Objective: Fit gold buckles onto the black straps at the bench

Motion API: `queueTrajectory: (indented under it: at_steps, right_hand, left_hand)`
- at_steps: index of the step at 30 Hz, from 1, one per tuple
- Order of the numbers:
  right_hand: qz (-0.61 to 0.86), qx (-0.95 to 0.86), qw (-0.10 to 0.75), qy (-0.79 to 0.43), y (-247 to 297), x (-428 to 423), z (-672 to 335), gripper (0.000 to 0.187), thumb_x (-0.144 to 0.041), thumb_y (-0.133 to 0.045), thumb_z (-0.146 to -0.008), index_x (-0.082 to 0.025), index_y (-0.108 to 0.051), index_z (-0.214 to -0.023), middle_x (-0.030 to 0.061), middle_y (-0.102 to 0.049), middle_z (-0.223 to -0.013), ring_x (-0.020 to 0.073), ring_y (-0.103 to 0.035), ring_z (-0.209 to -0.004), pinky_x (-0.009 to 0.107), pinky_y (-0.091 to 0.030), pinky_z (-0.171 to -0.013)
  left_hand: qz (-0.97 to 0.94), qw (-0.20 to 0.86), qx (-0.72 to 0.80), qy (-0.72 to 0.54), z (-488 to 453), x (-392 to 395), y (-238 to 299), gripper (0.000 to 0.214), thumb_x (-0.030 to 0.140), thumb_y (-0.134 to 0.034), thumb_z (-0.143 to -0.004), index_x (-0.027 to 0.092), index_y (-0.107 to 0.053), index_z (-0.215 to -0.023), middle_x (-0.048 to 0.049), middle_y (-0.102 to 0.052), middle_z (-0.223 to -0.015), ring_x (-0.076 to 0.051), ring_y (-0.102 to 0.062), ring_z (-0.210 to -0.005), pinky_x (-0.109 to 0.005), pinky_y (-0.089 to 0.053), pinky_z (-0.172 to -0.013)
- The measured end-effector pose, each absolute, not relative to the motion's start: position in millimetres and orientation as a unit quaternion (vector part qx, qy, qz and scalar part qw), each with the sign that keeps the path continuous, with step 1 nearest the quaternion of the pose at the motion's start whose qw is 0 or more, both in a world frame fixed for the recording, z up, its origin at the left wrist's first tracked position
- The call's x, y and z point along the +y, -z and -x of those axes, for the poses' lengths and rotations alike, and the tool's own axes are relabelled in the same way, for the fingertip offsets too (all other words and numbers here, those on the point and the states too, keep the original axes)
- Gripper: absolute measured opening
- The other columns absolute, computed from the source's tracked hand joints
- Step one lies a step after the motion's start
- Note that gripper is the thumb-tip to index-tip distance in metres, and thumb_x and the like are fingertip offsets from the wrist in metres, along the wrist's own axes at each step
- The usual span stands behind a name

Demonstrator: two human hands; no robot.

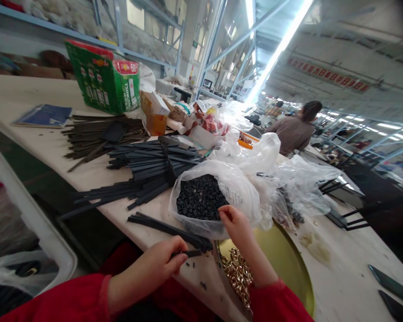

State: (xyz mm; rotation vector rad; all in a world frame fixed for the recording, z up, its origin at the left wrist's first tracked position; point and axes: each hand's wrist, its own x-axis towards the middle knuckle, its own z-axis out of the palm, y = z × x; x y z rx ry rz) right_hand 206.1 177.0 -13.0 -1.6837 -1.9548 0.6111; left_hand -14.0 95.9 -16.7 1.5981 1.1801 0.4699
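My left hand (168, 258) is closed around a dark strap (194, 253), whose end sticks out to the right, with a small gold-coloured bit near its tip. My right hand (237, 224) reaches to the right edge of a heap of small black loops (201, 197) in a white plastic bag (177, 212). Its thumb and forefinger are pinched together; whatever they hold is too small to make out. Beneath my right forearm is a round gold tray (289, 268) bearing many gold metal buckles (235, 273). Several black straps (168, 230) lie between the bag and my left hand.
Bundles of black straps (151, 165) and brown straps (87, 134) spread across the table. Behind them stand a green bag (104, 85) and an open carton (154, 114). Crumpled clear plastic (298, 183) lies right; a white bin (36, 232) is at left. A person (289, 129) is farther back.
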Motion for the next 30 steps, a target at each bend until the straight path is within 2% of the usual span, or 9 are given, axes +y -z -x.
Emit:
queueTrajectory:
  at_steps: [3,6,10,14,17,19,21,24,30]
  right_hand:
    - [0.642,-0.719,0.199,-0.176,26,209,-210,0.009,-0.014,-0.058,-0.068,-0.019,-0.064,-0.072,0.0061,-0.061,-0.079,0.0212,-0.058,-0.077,0.031,-0.038,-0.07]
    - [0.647,-0.722,0.18,-0.166,36,217,-206,0.01,-0.008,-0.06,-0.062,-0.019,-0.061,-0.061,0.0047,-0.058,-0.071,0.0204,-0.058,-0.072,0.03,-0.036,-0.066]
    - [0.636,-0.722,0.218,-0.163,34,214,-205,0.01,-0.009,-0.057,-0.064,-0.018,-0.059,-0.064,0.0049,-0.057,-0.074,0.0198,-0.054,-0.072,0.032,-0.036,-0.07]
    - [0.614,-0.712,0.286,-0.185,19,193,-201,0.006,-0.02,-0.054,-0.071,-0.019,-0.056,-0.077,0.0032,-0.056,-0.078,0.0168,-0.052,-0.069,0.031,-0.04,-0.069]
    - [0.58,-0.669,0.355,-0.301,9,155,-184,0.013,-0.031,-0.052,-0.076,-0.02,-0.051,-0.084,0.0002,-0.057,-0.075,0.0139,-0.052,-0.063,0.026,-0.043,-0.06]
    - [0.516,-0.563,0.437,-0.476,5,125,-168,0.016,-0.03,-0.06,-0.072,-0.021,-0.05,-0.081,-0.0004,-0.058,-0.083,0.0129,-0.053,-0.067,0.024,-0.043,-0.062]
    - [0.464,-0.467,0.477,-0.583,2,99,-153,0.02,-0.027,-0.068,-0.066,-0.021,-0.05,-0.074,-0.0019,-0.058,-0.083,0.0123,-0.053,-0.071,0.024,-0.043,-0.067]
    - [0.455,-0.428,0.485,-0.612,3,78,-141,0.02,-0.031,-0.071,-0.067,-0.02,-0.055,-0.074,-0.0023,-0.058,-0.074,0.0125,-0.052,-0.069,0.025,-0.042,-0.069]
    - [0.514,-0.433,0.491,-0.554,30,85,-146,0.028,-0.044,-0.067,-0.07,-0.019,-0.056,-0.073,-0.0028,-0.055,-0.063,0.0133,-0.052,-0.061,0.026,-0.044,-0.063]
  left_hand:
    - [-0.65,0.536,0.494,-0.215,16,101,23,0.015,0.031,-0.041,-0.082,0.019,-0.05,-0.082,0.003,-0.054,-0.066,-0.014,-0.05,-0.063,-0.021,-0.036,-0.058]
    - [-0.634,0.552,0.496,-0.22,18,103,30,0.016,0.032,-0.041,-0.081,0.019,-0.049,-0.081,0.0036,-0.052,-0.064,-0.014,-0.049,-0.061,-0.022,-0.036,-0.057]
    - [-0.621,0.549,0.503,-0.246,18,102,32,0.016,0.033,-0.042,-0.079,0.018,-0.048,-0.078,0.0039,-0.051,-0.063,-0.013,-0.048,-0.059,-0.021,-0.035,-0.054]
    - [-0.562,0.581,0.508,-0.297,15,102,24,0.02,0.04,-0.045,-0.075,0.019,-0.045,-0.074,0.0078,-0.045,-0.052,-0.008,-0.038,-0.042,-0.019,-0.03,-0.043]
    - [-0.511,0.616,0.499,-0.333,10,100,13,0.028,0.048,-0.047,-0.072,0.02,-0.041,-0.073,0.0094,-0.043,-0.045,-0.006,-0.032,-0.035,-0.018,-0.026,-0.037]
    - [-0.485,0.631,0.493,-0.352,7,96,7,0.032,0.051,-0.048,-0.071,0.02,-0.04,-0.072,0.0091,-0.044,-0.044,-0.006,-0.032,-0.033,-0.017,-0.025,-0.036]
    - [-0.48,0.632,0.488,-0.364,6,90,2,0.034,0.053,-0.05,-0.071,0.02,-0.039,-0.071,0.009,-0.044,-0.043,-0.005,-0.033,-0.033,-0.016,-0.024,-0.035]
    - [-0.497,0.606,0.501,-0.366,6,81,1,0.032,0.051,-0.05,-0.072,0.02,-0.04,-0.071,0.0096,-0.042,-0.043,-0.005,-0.032,-0.033,-0.016,-0.024,-0.034]
    - [-0.555,0.543,0.543,-0.32,-4,97,27,0.02,0.038,-0.043,-0.077,0.019,-0.042,-0.072,0.0086,-0.043,-0.045,-0.006,-0.035,-0.035,-0.016,-0.027,-0.036]
